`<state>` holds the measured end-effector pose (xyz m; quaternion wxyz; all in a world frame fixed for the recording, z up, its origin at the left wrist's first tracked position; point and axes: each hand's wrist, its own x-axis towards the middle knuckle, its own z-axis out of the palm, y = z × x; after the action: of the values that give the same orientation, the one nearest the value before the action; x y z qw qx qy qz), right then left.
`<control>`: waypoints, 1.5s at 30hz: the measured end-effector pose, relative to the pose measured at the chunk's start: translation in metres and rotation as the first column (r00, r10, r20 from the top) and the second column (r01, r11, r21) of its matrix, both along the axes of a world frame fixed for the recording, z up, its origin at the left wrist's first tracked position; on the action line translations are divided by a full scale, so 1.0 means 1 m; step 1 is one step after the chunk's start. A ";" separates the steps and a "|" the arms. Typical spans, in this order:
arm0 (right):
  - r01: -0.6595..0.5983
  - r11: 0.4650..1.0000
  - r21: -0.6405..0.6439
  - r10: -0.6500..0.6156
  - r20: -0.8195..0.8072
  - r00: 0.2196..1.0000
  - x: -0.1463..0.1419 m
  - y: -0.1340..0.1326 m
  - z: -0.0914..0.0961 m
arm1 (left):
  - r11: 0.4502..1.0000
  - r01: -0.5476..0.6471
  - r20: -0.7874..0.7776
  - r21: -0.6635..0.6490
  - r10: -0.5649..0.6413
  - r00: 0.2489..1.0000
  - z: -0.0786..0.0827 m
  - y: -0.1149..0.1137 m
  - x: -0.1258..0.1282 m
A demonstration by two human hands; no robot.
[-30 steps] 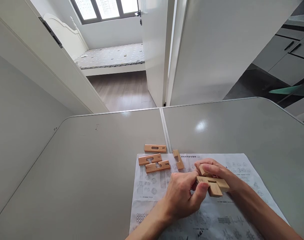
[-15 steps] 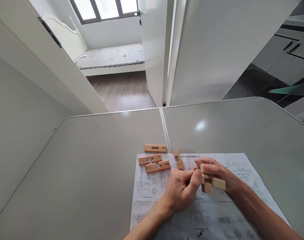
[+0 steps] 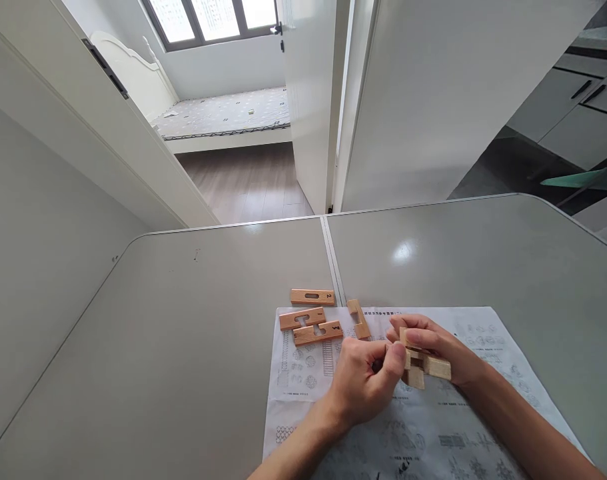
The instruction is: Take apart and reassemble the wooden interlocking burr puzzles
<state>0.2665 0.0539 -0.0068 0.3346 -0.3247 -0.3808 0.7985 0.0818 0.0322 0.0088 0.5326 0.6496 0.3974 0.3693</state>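
Several pale interlocking wooden puzzle pieces (image 3: pixel 437 367) are joined in a cross-like cluster above the printed sheet (image 3: pixel 303 373). My right hand (image 3: pixel 428 337) is closed around the cluster from the right, its thumb lying along the top. From the left, my left hand (image 3: pixel 366 377) pinches the cluster's near-left end between thumb and curled fingers; the gripped part is mostly hidden. Just beyond my left hand lies a loose notched wooden piece (image 3: pixel 362 323). To the left rest reddish numbered pieces, marked 1 (image 3: pixel 302 319), 2 (image 3: pixel 312 297) and 3 (image 3: pixel 318 333).
The sheet carries small line diagrams and lies on a grey table (image 3: pixel 208 347) with a seam (image 3: pixel 332 260) across it. Past the table's far edge stand an open white door (image 3: pixel 313 100) and a bed (image 3: pixel 228 113). A wall (image 3: pixel 48 187) borders the left side.
The whole view has shifted slightly to the right. Both hands keep their hold on the wooden cluster, with hardly any visible movement.
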 end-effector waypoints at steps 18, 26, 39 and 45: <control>0.053 0.998 -0.024 -0.050 0.131 0.990 -0.003 0.001 0.006 | 0.911 -0.078 0.032 0.405 0.071 0.997 0.001 -0.004 0.002; 0.121 0.990 -0.071 -0.112 0.127 0.986 -0.007 -0.001 0.015 | 0.922 -0.073 0.074 0.381 0.048 0.996 0.001 -0.006 -0.001; 0.155 0.960 -0.233 -0.148 0.048 0.988 -0.007 0.003 0.016 | 0.886 -0.162 0.130 0.435 0.116 0.985 -0.004 -0.004 -0.001; 0.158 0.952 -0.263 -0.160 0.014 0.987 -0.008 0.006 0.017 | 0.912 -0.098 0.157 0.398 0.037 0.987 -0.002 -0.003 -0.002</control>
<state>0.2587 0.0595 0.0103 0.3529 -0.3929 -0.2427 0.8138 0.0797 0.0294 0.0072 0.4014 0.7027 0.2946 0.5082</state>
